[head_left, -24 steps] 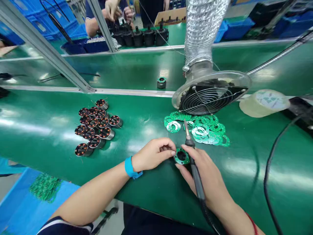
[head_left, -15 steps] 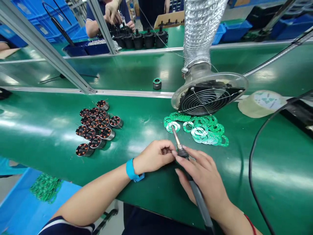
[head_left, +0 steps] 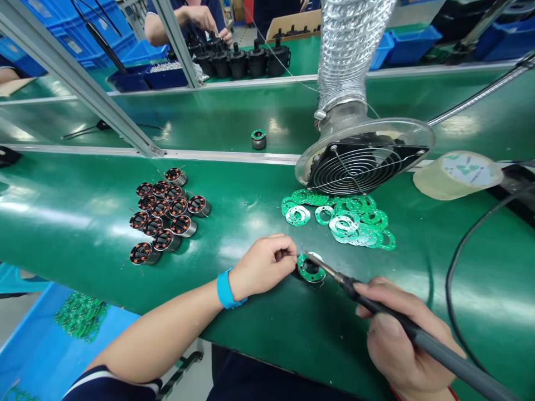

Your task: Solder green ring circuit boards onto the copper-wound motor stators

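Observation:
My right hand (head_left: 405, 340) is closed around a soldering iron (head_left: 447, 352). The iron's tip reaches the upper rim of a green ring-shaped circuit board (head_left: 305, 275), which sits on a round metal-sided motor stator with thin wires poking out. Beside that board, on its left, my left hand (head_left: 267, 264) is closed in a pinch. Its fingertips are at the board's edge, and what they grip is too small to make out. Loose green ring boards (head_left: 355, 225) lie in a heap beyond the hands.
Wire-wound stators (head_left: 167, 214) stand grouped on the left. A fume extractor (head_left: 363, 161) hangs over the ring boards. One board-topped stator (head_left: 258, 140) stands past the metal rail. A tape roll (head_left: 457, 175) and a cable (head_left: 449, 278) are at right. Across the bench, a person handles black housings (head_left: 238, 61).
My right hand has moved right and now grips the iron farther back. The iron's tip has come down to the board on the stator, which has come into view. My left hand stays nearly still.

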Demonstrator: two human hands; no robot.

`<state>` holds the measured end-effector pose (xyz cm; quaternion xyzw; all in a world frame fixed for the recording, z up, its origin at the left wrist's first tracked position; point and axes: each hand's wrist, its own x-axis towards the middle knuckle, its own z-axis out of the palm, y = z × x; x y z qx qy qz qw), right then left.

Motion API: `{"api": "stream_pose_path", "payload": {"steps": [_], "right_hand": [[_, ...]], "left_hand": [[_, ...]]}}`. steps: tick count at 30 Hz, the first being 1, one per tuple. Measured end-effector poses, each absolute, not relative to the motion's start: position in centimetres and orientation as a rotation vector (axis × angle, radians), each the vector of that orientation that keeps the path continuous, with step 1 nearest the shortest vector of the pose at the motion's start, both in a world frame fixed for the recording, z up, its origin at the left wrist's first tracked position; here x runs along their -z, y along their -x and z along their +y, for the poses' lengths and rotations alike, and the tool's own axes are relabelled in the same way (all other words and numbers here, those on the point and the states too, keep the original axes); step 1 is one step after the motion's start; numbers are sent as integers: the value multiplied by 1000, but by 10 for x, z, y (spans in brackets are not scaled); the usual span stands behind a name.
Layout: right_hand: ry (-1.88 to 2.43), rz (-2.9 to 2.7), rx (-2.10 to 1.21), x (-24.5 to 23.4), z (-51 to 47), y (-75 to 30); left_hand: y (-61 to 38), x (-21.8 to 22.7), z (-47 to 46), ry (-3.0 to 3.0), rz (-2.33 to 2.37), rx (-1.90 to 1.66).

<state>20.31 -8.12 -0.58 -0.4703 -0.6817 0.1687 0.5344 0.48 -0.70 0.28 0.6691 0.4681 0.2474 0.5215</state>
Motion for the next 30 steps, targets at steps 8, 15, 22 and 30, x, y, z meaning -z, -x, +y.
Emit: {"api": "stream_pose_path", "payload": {"steps": [8,15,22,30], "right_hand": [[1007,-1773,-398,-6,-72,-201],[949,-1793,-422,-1,-75,-203],[1163,-2008,-410,11,-64,-190],[1226,-2154,-478,10,-55,-202]], "left_hand": [[-5,-3,-8,-1656,1113,-599],[-6,-3,-10,-1751,1110,-619],[-8,-3,-11,-1847,1123,-629],[-6,-5,-11,-1750,1247,-522]]}}
